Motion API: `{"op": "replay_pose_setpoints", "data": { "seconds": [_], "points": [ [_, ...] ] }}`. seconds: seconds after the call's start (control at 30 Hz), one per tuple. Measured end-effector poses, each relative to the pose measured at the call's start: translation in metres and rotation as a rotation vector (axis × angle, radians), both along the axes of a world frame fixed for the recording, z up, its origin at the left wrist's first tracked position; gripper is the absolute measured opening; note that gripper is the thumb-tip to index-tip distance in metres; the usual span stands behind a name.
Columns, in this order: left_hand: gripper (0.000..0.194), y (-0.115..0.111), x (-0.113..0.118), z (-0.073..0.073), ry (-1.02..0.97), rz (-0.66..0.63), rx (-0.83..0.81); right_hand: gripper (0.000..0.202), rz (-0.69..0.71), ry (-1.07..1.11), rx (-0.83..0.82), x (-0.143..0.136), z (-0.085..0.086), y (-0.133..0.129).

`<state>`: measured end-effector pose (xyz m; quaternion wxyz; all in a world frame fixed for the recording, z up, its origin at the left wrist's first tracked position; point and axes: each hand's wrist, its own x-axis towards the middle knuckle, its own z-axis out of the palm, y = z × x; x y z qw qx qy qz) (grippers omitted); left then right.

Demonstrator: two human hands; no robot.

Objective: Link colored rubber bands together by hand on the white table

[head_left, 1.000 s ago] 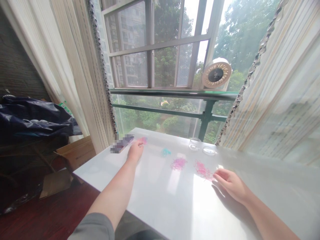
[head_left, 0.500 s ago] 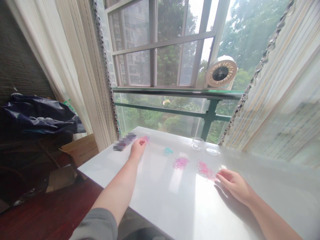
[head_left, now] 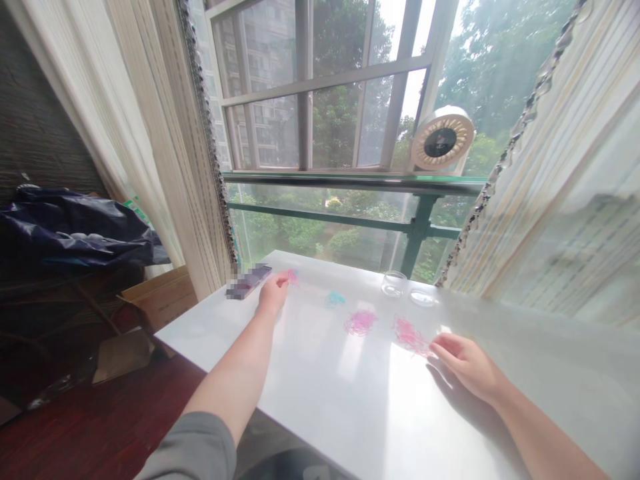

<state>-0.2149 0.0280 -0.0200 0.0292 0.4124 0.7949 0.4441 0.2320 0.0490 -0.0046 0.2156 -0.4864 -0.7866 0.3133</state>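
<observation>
Curling its fingers almost together, our left hand (head_left: 274,293) is beside a small pink-and-blue pile (head_left: 293,275) at far left of the table (head_left: 325,380). Our right hand (head_left: 465,363), fingertips nearly meeting, is at the near right edge of the red pile (head_left: 407,333); we cannot tell whether either holds anything.

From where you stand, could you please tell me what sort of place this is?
Probably a home, perhaps an enclosed balcony: there are a window, curtains and a green railing.
</observation>
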Motion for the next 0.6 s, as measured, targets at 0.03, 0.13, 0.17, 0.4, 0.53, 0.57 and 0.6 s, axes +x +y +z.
{"op": "replay_pose_setpoints", "data": {
  "seconds": [0.03, 0.13, 0.17, 0.4, 0.53, 0.57, 0.6],
  "points": [
    [0.026, -0.0002, 0.0003, 0.0002, 0.0, 0.002, 0.0, 0.032, 0.0, 0.004, 0.004, -0.0001, 0.0002, -0.0002],
    [0.024, -0.0005, 0.001, 0.0012, 0.003, 0.006, -0.003, 0.031, -0.003, 0.022, 0.011, 0.0, 0.0005, -0.0006],
    [0.023, -0.0006, 0.0012, 0.0018, 0.004, 0.006, -0.005, 0.031, -0.004, 0.028, 0.006, 0.0001, 0.0004, -0.0006],
    [0.03, -0.0038, 0.0035, 0.0067, 0.016, 0.017, -0.033, 0.031, 0.0, 0.042, -0.023, 0.0013, -0.001, 0.0006],
    [0.029, -0.0054, 0.0044, 0.0082, 0.02, 0.039, -0.053, 0.032, 0.003, 0.02, -0.025, 0.0014, 0.0, 0.0002],
    [0.027, -0.0054, 0.0044, 0.0083, 0.02, 0.043, -0.061, 0.032, 0.005, 0.015, -0.02, 0.0014, 0.0003, 0.0],
    [0.026, -0.0055, 0.0044, 0.0083, 0.021, 0.046, -0.069, 0.032, 0.006, 0.011, -0.017, 0.0015, 0.0006, -0.0002]
  ]
}}
